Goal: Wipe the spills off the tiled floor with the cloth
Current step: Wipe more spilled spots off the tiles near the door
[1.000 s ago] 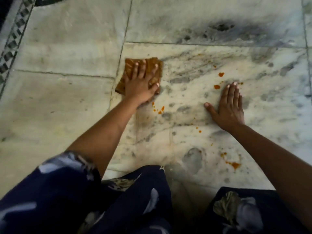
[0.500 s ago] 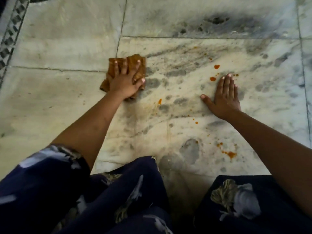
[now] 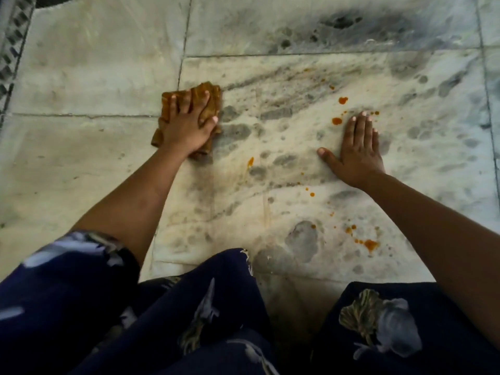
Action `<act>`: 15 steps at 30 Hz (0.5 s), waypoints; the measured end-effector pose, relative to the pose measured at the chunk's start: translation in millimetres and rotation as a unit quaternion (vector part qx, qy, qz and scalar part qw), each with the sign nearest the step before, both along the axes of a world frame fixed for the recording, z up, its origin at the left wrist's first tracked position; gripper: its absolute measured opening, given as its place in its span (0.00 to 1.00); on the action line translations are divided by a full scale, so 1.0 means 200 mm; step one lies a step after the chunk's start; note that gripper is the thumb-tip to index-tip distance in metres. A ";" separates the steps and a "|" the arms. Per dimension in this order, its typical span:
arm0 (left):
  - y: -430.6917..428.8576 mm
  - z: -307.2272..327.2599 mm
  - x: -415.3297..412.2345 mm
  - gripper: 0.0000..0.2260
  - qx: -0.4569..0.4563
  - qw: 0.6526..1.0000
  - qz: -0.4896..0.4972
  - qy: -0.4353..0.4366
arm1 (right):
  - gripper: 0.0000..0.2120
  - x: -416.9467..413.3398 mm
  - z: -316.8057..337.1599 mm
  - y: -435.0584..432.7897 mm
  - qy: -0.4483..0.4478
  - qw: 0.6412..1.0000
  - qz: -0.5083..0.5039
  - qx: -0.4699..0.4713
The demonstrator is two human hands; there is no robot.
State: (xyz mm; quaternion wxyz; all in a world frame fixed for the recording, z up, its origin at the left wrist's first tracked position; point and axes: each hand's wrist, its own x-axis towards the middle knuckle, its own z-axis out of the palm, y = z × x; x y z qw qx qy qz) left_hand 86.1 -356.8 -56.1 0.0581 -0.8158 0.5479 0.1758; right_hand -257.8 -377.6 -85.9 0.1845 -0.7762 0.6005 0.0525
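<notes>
While atop the cloth point(image 3: 209, 100), left hand point(image 3: 186, 129); right hand point(image 3: 358, 148) flat beside spills point(image 3: 337, 121).

The left hand point(image 3: 186, 128) lies on top of the folded brown cloth point(image 3: 209, 97). The cloth sits on the pale veined marble-tile floor point(image 3: 81, 77), over the left edge of the central tile. The right hand point(image 3: 358, 147) lies flat on the same tile, well to the right of the cloth. A cluster of orange spill drops point(image 3: 337, 121) lies just left of and beyond its fingertips. An orange streak point(image 3: 250, 161) lies between the hands, nearer the cloth. A larger orange splatter point(image 3: 370, 244) lies closer to the person, just left of the right forearm. A dark patterned border strip point(image 3: 13, 50) runs along the floor's far left. The dark printed garment point(image 3: 189, 320) covers the floor nearest the camera.
</notes>
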 end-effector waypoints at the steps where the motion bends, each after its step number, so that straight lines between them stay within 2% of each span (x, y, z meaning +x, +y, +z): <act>1: -0.05 0.01 -0.04 0.27 0.004 1.000 -0.001 0.003 | 0.45 0.00 0.01 0.00 -0.001 1.000 0.001 0.000; 4: 0.04 0.01 -0.21 0.29 0.012 0.996 -0.084 -0.024 | 0.45 0.00 0.02 0.00 0.000 1.000 0.001 0.004; 10: 0.63 -0.06 -0.38 0.28 -0.048 0.964 -0.258 -0.040 | 0.48 0.00 0.00 0.01 0.003 1.000 -0.003 0.004; 13: 0.44 -0.08 -0.29 0.27 -0.046 0.966 -0.251 -0.041 | 0.49 0.00 -0.01 0.00 0.007 1.000 -0.002 -0.003; 15: 0.17 -0.08 -0.25 0.27 -0.033 0.981 -0.190 -0.036 | 0.51 0.00 -0.01 0.00 0.008 1.000 -0.001 0.003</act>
